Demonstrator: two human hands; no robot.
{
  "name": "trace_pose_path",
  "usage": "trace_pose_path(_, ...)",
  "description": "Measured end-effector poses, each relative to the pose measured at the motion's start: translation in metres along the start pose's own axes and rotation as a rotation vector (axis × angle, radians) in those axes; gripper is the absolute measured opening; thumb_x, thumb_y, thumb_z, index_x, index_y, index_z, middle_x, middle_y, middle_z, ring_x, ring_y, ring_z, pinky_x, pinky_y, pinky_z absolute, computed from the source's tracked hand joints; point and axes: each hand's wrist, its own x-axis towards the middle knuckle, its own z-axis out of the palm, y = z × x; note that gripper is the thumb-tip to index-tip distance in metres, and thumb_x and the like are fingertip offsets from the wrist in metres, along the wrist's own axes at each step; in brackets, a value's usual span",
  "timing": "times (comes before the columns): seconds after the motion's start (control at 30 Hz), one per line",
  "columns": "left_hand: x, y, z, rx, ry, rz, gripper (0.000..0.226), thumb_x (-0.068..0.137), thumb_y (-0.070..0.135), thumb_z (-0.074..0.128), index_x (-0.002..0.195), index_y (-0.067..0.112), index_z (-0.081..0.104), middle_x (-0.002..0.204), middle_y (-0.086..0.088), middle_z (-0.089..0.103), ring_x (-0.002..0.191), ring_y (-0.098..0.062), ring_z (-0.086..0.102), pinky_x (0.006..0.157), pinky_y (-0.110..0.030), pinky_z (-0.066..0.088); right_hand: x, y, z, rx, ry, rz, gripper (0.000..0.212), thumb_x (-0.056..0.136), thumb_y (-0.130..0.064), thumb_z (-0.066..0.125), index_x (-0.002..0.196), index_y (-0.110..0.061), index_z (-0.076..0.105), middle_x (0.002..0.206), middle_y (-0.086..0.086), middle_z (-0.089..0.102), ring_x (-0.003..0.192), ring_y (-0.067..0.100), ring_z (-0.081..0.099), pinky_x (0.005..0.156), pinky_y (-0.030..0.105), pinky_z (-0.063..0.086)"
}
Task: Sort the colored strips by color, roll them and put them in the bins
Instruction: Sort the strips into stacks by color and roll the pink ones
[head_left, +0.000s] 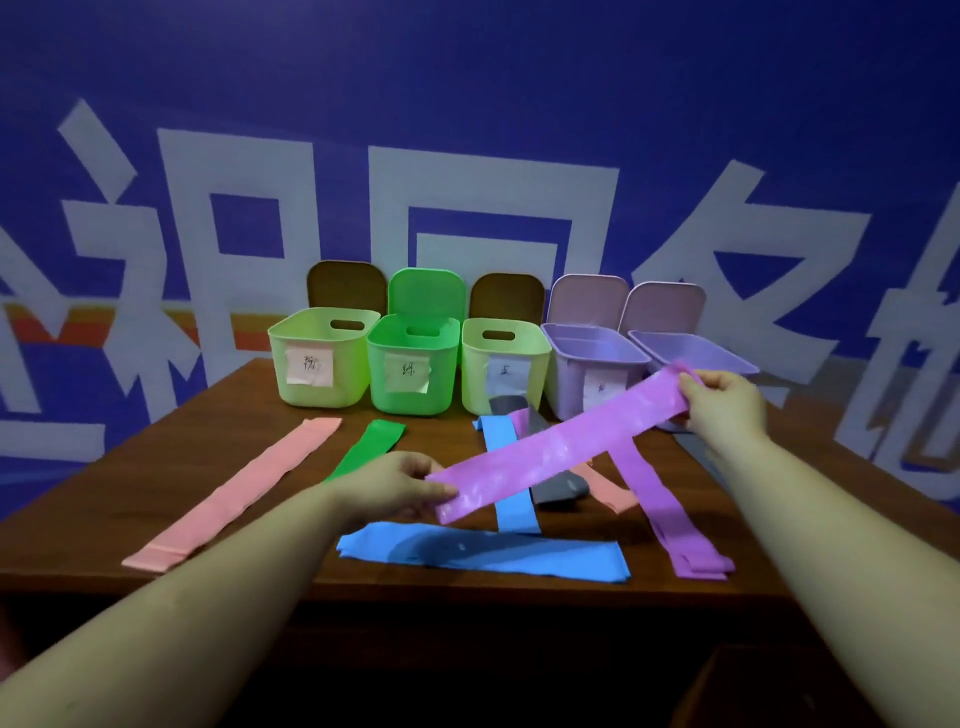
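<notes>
Fingers of the left hand pinch the near end of a purple strip, while the right hand pinches its far end, so the strip is stretched flat in the air between them, slanting from near left up to far right above the table. By my reading, the work is at an early stage: this strip has been picked out but not yet rolled, and every other strip in view lies flat and unrolled. To the left, a pink strip and a green strip lie apart from the rest, each roughly in front of a bin, which may mean sorting has begun there. In the middle and to the right, things are mixed: a long blue strip lies across the near edge, a second blue strip runs away from it toward the bins, and a grey strip, a second pink strip and a second purple strip cross one another under the held one. Along the far side stand five open bins: a pale green bin, a bright green bin, another pale green bin, a lilac bin and a further lilac bin, partly hidden by the right hand. I cannot see any rolled strip inside them, though their floors are mostly out of sight. Nearly all the rolling and binning appears to remain.
</notes>
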Motion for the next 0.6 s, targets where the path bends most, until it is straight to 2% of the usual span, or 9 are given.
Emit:
trace_pose_path(0.03,-0.003,-0.001,0.001,-0.009,-0.007,-0.008,0.005,0.087,0.009,0.064,0.086,0.011,0.06,0.064,0.0,0.063,0.053,-0.006,0.055,0.053,-0.015,0.043,-0.001,0.012,-0.005,-0.005,0.003,0.032,0.006,0.087,-0.014,0.063,0.082,-0.017,0.064,0.096,0.018,0.068,0.092,0.036,0.065,0.087,0.051,0.052)
trace_pose_path(0.1,-0.006,0.0,0.003,-0.01,-0.031,-0.014,0.008,0.086,0.004,0.064,0.084,0.011,0.061,0.067,-0.003,0.063,0.056,-0.009,0.055,0.055,-0.017,0.044,-0.003,0.034,-0.014,-0.023,-0.001,0.072,0.013,0.086,-0.014,0.064,0.074,-0.021,0.062,0.094,0.016,0.068,0.091,0.033,0.064,0.086,0.056,0.052)
trace_pose_path(0.17,-0.008,0.004,0.007,0.009,-0.049,-0.028,0.011,0.086,0.002,0.063,0.083,0.012,0.06,0.067,-0.002,0.062,0.057,-0.009,0.055,0.057,-0.017,0.044,-0.011,0.046,-0.025,-0.045,-0.001,0.083,0.004,0.086,-0.013,0.063,0.084,-0.014,0.066,0.089,0.013,0.065,0.086,0.031,0.063,0.086,0.054,0.052)
trace_pose_path(0.2,-0.008,0.008,0.009,0.016,-0.049,-0.035,0.012,0.086,0.001,0.062,0.082,0.012,0.059,0.063,-0.001,0.061,0.053,-0.007,0.053,0.055,-0.016,0.043,-0.016,0.049,-0.03,-0.054,0.003,0.086,0.007,0.087,-0.011,0.062,0.091,-0.008,0.067,0.085,0.012,0.064,0.081,0.029,0.061,0.083,0.052,0.054)
trace_pose_path(0.27,-0.005,0.016,0.012,0.019,-0.026,-0.039,0.015,0.087,-0.001,0.06,0.081,0.011,0.057,0.052,0.004,0.057,0.042,-0.004,0.047,0.046,-0.013,0.039,-0.026,0.055,-0.042,-0.059,0.002,0.094,0.011,0.087,-0.009,0.061,0.095,-0.003,0.065,0.076,0.009,0.062,0.066,0.024,0.057,0.069,0.041,0.055)
trace_pose_path(0.33,-0.002,0.02,0.014,0.03,0.011,-0.034,0.015,0.088,-0.003,0.059,0.081,0.01,0.057,0.051,0.003,0.055,0.04,-0.004,0.045,0.045,-0.014,0.039,-0.033,0.06,-0.054,-0.056,-0.028,0.118,0.009,0.087,-0.004,0.059,0.094,-0.006,0.063,0.07,0.005,0.058,0.057,0.018,0.052,0.049,0.023,0.049)
trace_pose_path(0.43,0.001,0.019,0.017,0.159,0.067,-0.028,0.011,0.089,0.001,0.06,0.083,0.01,0.057,0.057,-0.002,0.053,0.041,-0.006,0.045,0.044,-0.015,0.038,-0.042,0.066,-0.072,-0.07,-0.067,0.126,0.017,0.082,0.006,0.06,0.095,-0.004,0.063,0.071,0.003,0.057,0.058,0.014,0.05,0.044,0.013,0.043)
trace_pose_path(0.5,0.004,0.017,0.022,0.214,0.152,-0.016,0.01,0.089,0.002,0.06,0.086,0.009,0.054,0.06,-0.005,0.051,0.037,-0.005,0.044,0.04,-0.015,0.037,-0.045,0.071,-0.082,-0.116,-0.109,0.145,0.023,0.078,0.009,0.06,0.097,-0.004,0.061,0.07,0.004,0.057,0.059,0.015,0.05,0.045,0.014,0.043)
trace_pose_path(0.6,0.015,0.017,0.031,0.201,0.297,0.022,0.014,0.089,0.0,0.059,0.083,0.008,0.05,0.062,-0.008,0.05,0.035,-0.003,0.046,0.036,-0.013,0.036,-0.05,0.076,-0.091,-0.234,-0.26,0.148,0.037,0.078,0.009,0.057,0.109,-0.012,0.055,0.068,0.007,0.053,0.057,0.017,0.048,0.051,0.025,0.04)
